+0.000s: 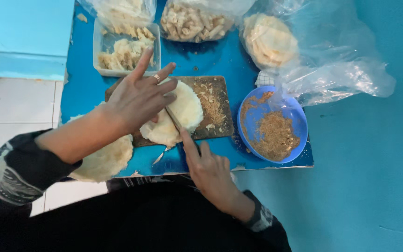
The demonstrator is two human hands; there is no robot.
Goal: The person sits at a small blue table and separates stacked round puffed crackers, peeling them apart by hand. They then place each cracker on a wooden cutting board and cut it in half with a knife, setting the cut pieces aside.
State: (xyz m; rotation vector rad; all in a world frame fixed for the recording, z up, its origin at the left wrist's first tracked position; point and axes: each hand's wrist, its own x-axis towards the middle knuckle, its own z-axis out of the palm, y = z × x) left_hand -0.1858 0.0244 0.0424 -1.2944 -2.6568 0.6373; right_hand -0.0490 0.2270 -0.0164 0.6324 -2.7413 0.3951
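Currently the left hand [138,100] is splayed flat, fingers open, pressing down on a stack of thin pale round flatbreads [183,109] on a wooden cutting board [213,105]; it grasps nothing. Right hand [208,168] is clenched around a knife [173,119], index finger laid along the spine, blade across the stack's middle.

Handling, as I read it: the rounds look thin, light and floppy, with dry edges that probably crumble, judging by the crumbs on the board. Layers likely slide on each other, so a flat palm close beside the blade is the sensible hold, not a pinch at the rim.

Nearby on the blue tabletop [87,88]:
- more whole rounds [106,158] under the left forearm, at the near edge
- clear plastic tub [102,51] holding cut strips [124,53]
- blue bowl [299,140] of brown crumbs [276,135], just right of the board
- clear bags behind, one with rounds [269,39], one with strips [194,21]
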